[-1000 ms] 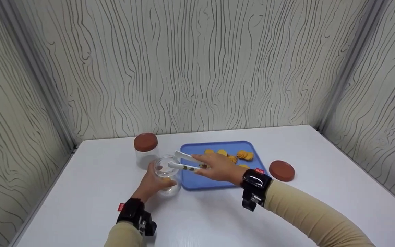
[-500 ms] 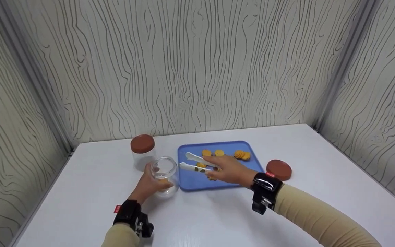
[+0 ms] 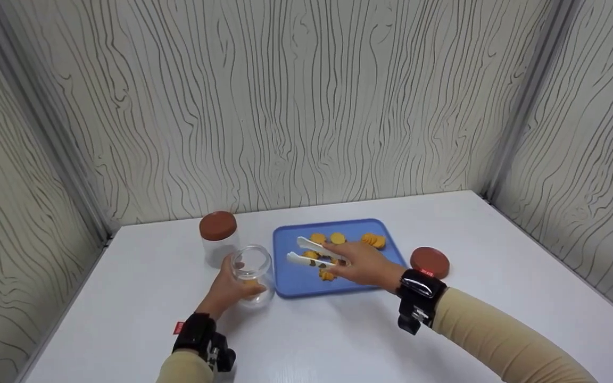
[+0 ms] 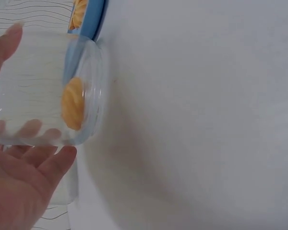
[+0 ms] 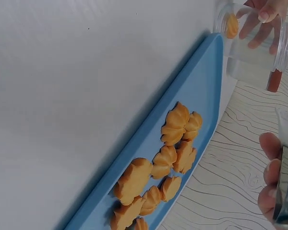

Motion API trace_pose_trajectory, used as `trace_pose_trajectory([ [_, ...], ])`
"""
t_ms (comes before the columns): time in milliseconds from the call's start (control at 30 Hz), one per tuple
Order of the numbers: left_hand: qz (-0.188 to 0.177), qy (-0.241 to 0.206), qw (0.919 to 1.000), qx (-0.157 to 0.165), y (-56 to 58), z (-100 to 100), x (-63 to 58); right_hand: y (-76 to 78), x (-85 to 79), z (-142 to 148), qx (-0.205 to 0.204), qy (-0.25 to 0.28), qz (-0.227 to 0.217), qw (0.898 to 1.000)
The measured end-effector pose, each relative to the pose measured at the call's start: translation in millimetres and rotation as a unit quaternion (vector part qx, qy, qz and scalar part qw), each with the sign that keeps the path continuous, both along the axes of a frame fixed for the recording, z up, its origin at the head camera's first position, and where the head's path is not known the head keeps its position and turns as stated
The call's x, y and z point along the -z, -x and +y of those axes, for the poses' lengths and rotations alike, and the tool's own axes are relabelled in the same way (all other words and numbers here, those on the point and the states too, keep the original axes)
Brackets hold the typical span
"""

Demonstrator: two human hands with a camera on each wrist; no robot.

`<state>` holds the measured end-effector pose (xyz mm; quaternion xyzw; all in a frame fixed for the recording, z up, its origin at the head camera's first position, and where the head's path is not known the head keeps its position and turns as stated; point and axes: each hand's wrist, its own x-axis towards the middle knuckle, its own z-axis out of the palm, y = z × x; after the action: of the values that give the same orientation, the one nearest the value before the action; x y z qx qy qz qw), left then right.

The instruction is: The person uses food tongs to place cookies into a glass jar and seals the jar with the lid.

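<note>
My left hand (image 3: pixel 230 289) grips a clear open-mouthed jar (image 3: pixel 256 274) round its side, thumb in front. At the bottom of that jar lies one golden cookie (image 4: pixel 73 104), plain in the left wrist view. White tongs (image 3: pixel 306 259) are held in my right hand (image 3: pixel 362 261), their two arms spread with nothing between the tips. Those tips hover over the left part of a blue tray (image 3: pixel 293 284). Several golden cookies (image 5: pixel 175 124), ridged or shell-shaped, lie on the tray below the tongs and to their right.
Behind the left hand stands a second clear jar (image 3: pixel 220 250) with a brown lid (image 3: pixel 217 225) on it. A loose brown lid (image 3: pixel 430 263) lies on the white table (image 3: pixel 317 340), right of the tray. Wood-patterned panels (image 3: pixel 306 106) rise at the back and sides.
My right hand has drawn the tongs back rightward from above the jar's mouth to over the tray. The left hand keeps its grip on the jar. The head view has shifted slightly.
</note>
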<state>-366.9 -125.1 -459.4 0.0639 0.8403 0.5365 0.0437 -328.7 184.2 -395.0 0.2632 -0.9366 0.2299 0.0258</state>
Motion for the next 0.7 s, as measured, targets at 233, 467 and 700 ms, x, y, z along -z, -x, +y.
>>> trace_pose_trajectory([
  [233,0.008,0.003,1.0,0.0,-1.2,0,-0.4,-2.1,3.4,7,0.02,-0.002,-0.015,1.0],
  [467,0.006,-0.003,1.0,0.001,-1.5,0,0.3,-4.0,10.1,17,0.034,0.003,-0.026,0.999],
  [700,0.023,-0.013,0.9997,0.001,-1.8,0,1.8,-3.7,15.9,27,0.022,-0.012,-0.019,1.0],
])
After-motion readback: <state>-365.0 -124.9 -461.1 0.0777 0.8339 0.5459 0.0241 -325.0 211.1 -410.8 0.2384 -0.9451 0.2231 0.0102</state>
